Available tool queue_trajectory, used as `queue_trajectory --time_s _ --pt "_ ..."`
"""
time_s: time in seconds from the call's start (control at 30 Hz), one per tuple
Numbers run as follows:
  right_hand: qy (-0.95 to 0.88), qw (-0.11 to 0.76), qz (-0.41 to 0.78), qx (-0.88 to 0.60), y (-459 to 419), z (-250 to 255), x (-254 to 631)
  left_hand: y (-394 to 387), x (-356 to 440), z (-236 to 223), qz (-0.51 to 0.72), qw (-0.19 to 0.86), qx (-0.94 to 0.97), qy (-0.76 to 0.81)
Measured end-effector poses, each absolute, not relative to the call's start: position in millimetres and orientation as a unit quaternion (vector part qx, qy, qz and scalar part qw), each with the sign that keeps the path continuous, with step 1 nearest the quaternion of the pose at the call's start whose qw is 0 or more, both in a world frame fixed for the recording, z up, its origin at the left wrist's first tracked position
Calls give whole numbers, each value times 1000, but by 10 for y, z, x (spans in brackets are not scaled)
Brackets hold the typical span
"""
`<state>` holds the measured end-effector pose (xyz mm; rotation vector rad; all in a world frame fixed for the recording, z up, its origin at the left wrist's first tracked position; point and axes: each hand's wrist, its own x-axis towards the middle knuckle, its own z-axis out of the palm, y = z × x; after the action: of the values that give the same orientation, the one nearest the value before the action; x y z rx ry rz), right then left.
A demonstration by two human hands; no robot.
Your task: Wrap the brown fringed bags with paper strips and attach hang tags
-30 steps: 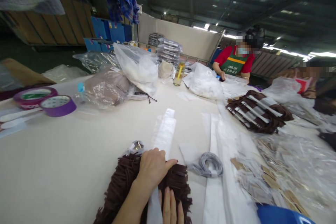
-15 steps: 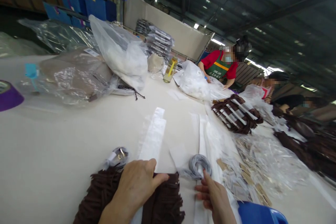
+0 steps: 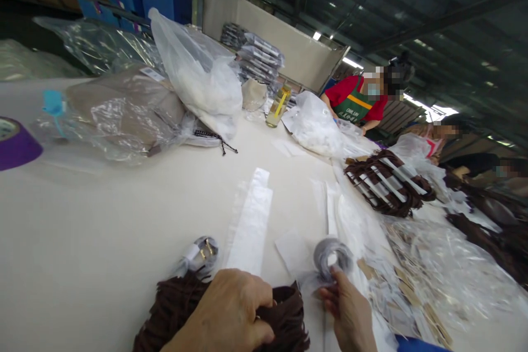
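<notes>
My left hand [image 3: 237, 308] is closed on the upper edge of a folded dark brown fringed fabric [image 3: 284, 313], fingers curled at a raised fold. My right hand [image 3: 350, 308] pinches the lower edge of a grey coil [image 3: 318, 256], which has clear plastic trailing from it. Just beyond the fabric lies a rolled item with a gold buckle [image 3: 206, 247], wrapped in clear plastic. Narrow white strips [image 3: 251, 225] lie flat ahead of my left hand. A small white sheet [image 3: 291, 250] rests between the strips and the coil.
Bagged beige goods [image 3: 124, 104] and a purple tape roll [image 3: 16, 143] occupy the left. Farther back stands a yellowish bottle [image 3: 278, 107]. Banded brown bundles [image 3: 388, 181] and loose clear bags [image 3: 449, 258] cover the right. A co-worker in a green apron [image 3: 350, 102] handles plastic across the table.
My left fingers have curled in, and the fabric's edge beside them is raised. The grey coil has turned and sits in my right fingers. The whole view has shifted slightly.
</notes>
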<state>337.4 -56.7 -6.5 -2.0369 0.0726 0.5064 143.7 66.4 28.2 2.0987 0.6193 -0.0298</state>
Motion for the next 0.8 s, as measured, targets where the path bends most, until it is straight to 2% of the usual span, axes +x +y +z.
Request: queue_trajectory --time_s 0.1,0.17,0.27,0.37,0.47,0.63,0.73,0.8 --pt "-129 471 93 -868 -470 120 3292 685 1416 293 -9 502 836 222" --pt "-234 459 81 -853 -345 225 3237 704 1412 308 -12 518 831 204" --pt "-361 444 201 -795 -109 303 3178 720 1411 332 -13 519 832 197" --pt "-550 302 344 -698 104 343 3156 704 1392 352 21 466 858 215" --pt "-665 175 432 -584 283 409 3152 671 1348 381 85 399 882 234" --pt "-610 63 602 -511 591 529 3124 689 1238 452 130 379 891 213" --pt "-609 52 620 -492 688 527 3053 730 1188 465 116 383 895 195" --pt "-630 8 620 -466 681 479 2962 743 1180 447 108 395 895 175"
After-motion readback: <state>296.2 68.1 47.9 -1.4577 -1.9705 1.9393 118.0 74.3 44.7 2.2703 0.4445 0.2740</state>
